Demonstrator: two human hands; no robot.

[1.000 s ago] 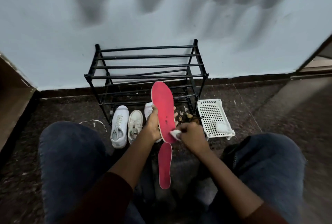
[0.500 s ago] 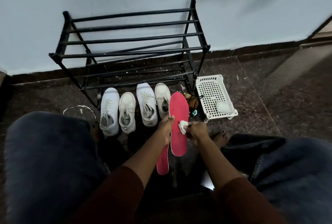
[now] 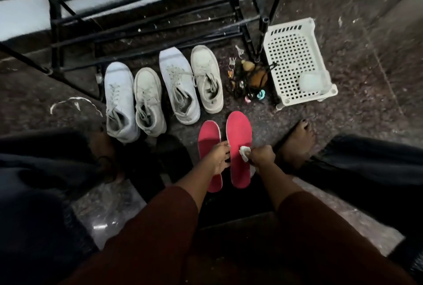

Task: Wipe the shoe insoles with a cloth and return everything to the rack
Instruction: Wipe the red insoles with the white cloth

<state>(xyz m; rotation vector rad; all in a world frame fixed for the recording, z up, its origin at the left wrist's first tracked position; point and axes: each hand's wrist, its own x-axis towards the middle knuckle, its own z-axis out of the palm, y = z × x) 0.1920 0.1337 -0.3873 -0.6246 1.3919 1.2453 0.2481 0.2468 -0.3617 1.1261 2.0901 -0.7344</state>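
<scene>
The view has tipped down since a second ago, and the insole that was held up in front of the rack is now low, flat beside its twin. The black metal rack (image 3: 146, 10) fills the upper left of the frame, shelves bare. At the far left, a thin white loop (image 3: 73, 101) lies on the dark speckled floor (image 3: 366, 101). Moving right, four white shoes (image 3: 178, 85) stand in a row just in front of the rack, toes towards it, laces loose. Just below the row's right end come the two red insoles. The left insole (image 3: 207, 136) and the right insole (image 3: 239, 133) lie side by side, almost touching, toes pointing up the frame. The left hand (image 3: 217, 157) lies across the middle of the left insole, fingers spread and fairly straight, tips reaching the gap between the two. The right hand (image 3: 262, 155) is curled, pinching a small white cloth (image 3: 244, 153) and pressing it on the middle of the right insole. Above, right of the shoes, a pile of small trinkets (image 3: 247, 79) sits at the foot of the rack's right leg. Further right stands a white perforated basket (image 3: 295, 60) with a pale round object (image 3: 312, 81) in its lower corner. A bare foot (image 3: 297, 140) rests on the floor just right of the right hand.
</scene>
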